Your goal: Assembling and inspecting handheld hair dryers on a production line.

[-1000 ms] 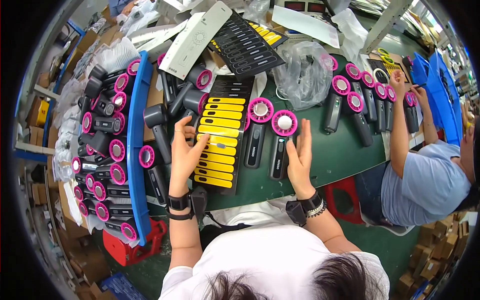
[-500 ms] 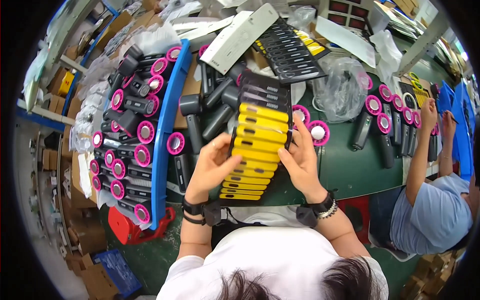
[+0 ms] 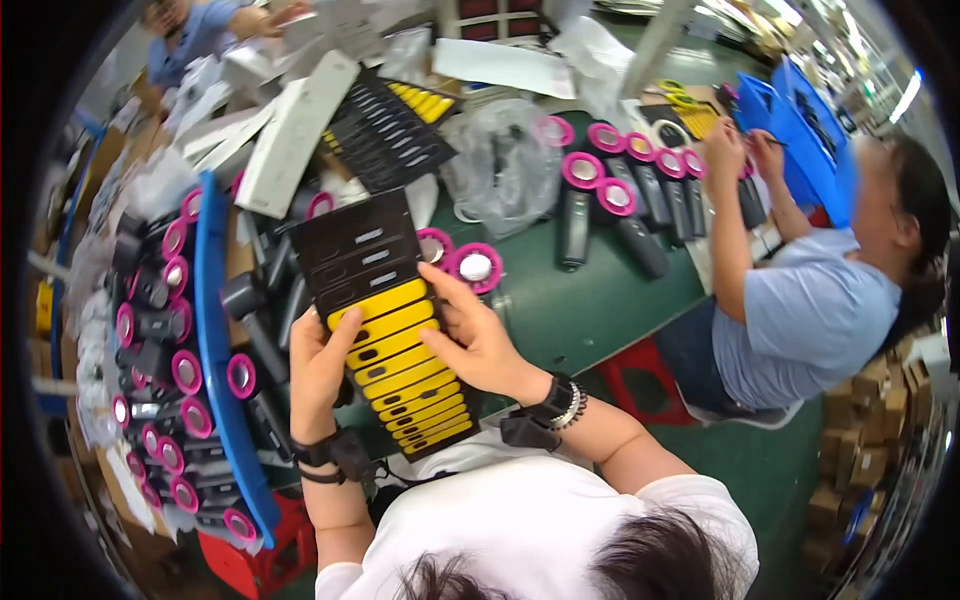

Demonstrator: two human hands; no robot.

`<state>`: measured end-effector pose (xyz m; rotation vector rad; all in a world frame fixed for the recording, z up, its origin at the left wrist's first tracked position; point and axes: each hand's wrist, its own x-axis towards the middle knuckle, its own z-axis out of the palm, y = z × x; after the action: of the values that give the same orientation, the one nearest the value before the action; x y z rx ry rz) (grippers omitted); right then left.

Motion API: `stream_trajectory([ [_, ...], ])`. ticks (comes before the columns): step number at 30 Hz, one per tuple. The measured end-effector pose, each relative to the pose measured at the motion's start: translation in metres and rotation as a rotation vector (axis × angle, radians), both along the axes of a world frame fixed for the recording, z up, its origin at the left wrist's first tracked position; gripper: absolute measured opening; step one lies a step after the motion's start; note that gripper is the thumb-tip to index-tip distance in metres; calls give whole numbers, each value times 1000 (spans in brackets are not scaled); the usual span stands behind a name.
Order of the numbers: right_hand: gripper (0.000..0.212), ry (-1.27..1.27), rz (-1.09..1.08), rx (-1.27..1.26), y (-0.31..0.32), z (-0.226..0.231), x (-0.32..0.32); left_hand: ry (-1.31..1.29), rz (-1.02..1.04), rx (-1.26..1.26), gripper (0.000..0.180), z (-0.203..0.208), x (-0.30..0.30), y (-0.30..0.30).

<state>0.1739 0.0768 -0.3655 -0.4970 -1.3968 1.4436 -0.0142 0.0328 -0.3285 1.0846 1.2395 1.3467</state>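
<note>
Between my two hands is a black sheet of yellow labels (image 3: 393,342), held slightly tilted above the table; its far end is plain black with small pale markings. My left hand (image 3: 322,365) grips the left edge, thumb on top of the labels. On the opposite edge, my right hand (image 3: 478,345) has its thumb on the sheet and its fingers along the side. Just past my right hand lie loose pink ring parts (image 3: 475,265). Dark handheld devices (image 3: 262,320) with T-shaped heads lie to the left of the sheet.
A blue tray (image 3: 213,300) of pink-ringed devices stands at left. White boxes (image 3: 300,135), more label sheets (image 3: 385,135) and a clear plastic bag (image 3: 505,165) lie ahead. More pink-ringed devices (image 3: 575,215) are at right, near a seated co-worker (image 3: 800,280). Another person shows at far left.
The view has swung right, so the table's contents sit further left. The label sheet has been tipped flatter, showing more of its black end. Both hands keep hold of it.
</note>
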Motion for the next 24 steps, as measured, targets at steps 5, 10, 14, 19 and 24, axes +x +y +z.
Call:
stream_trajectory([
  [5, 47, -404, -411, 478, 16, 20, 13, 10, -31, -45, 19, 0, 9, 7],
  [10, 39, -499, -524, 815, 35, 29, 14, 56, -64, 5, 19, -2, 24, 16],
  [14, 37, -465, -662, 803, 63, 19, 53, 7, 117, -11, 20, -5, 6, 19],
  [19, 36, -648, -844, 479, 76, 2, 120, -57, 243, -22, 24, -5, -53, 31],
  [24, 46, -796, -743, 457, 81, 3, 140, 119, 157, -19, 34, 4, -50, 63],
])
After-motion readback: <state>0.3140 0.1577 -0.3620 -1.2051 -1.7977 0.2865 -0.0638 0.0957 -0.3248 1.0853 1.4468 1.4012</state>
